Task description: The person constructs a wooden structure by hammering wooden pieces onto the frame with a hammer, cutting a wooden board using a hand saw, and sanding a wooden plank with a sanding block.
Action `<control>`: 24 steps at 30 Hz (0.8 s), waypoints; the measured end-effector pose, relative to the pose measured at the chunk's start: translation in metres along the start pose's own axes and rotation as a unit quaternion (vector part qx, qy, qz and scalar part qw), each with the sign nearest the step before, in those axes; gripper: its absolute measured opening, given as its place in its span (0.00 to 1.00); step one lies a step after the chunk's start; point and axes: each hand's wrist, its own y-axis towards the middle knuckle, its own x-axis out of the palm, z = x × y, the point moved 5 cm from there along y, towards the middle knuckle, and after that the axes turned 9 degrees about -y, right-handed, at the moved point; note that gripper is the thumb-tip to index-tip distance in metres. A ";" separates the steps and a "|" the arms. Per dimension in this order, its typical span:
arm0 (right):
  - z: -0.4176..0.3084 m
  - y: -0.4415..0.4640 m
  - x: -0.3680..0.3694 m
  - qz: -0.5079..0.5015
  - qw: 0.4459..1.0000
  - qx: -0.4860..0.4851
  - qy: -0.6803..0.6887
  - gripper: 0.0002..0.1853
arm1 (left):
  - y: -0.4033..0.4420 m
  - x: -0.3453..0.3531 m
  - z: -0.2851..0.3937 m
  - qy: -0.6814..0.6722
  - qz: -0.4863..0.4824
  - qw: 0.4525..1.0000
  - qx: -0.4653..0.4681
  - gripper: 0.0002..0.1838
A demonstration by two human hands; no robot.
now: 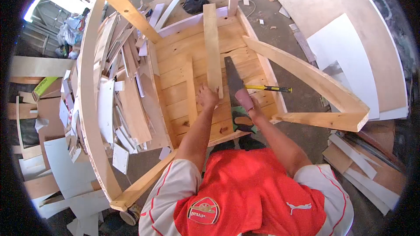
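My left hand [208, 96] lies with its fingers spread on the lower part of a long wooden board [211, 39], which stretches away over the wooden panel [175, 64]. In my right hand [254, 105] is the handle of a handsaw [235, 77]; its dark blade points away from me, just right of the board. A yellow and black tool [267, 88] lies across the panel, right of the saw. Below my right hand sits a green and black object [243, 119]. A narrower wooden strip [191, 88] lies left of my left hand.
Wooden legs stand up from the frame: one at the back left [129, 11], others angled at the right [313, 70]. A pile of offcuts [124, 74] fills the left side. Large sheets [345, 57] lean at the right. A black bag [195, 0] lies beyond the panel.
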 end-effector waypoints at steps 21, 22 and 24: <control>0.032 -0.035 -0.065 -0.109 0.994 -0.029 -0.004 0.25 | 0.028 0.018 0.025 -0.151 -0.103 0.983 0.029 0.27; 0.031 -0.037 -0.067 -0.114 0.992 -0.038 -0.027 0.25 | 0.024 0.012 0.025 -0.239 -0.067 0.968 0.039 0.25; 0.024 -0.035 -0.070 -0.124 0.988 -0.060 -0.073 0.24 | 0.012 -0.003 0.028 -0.302 -0.029 0.952 0.047 0.23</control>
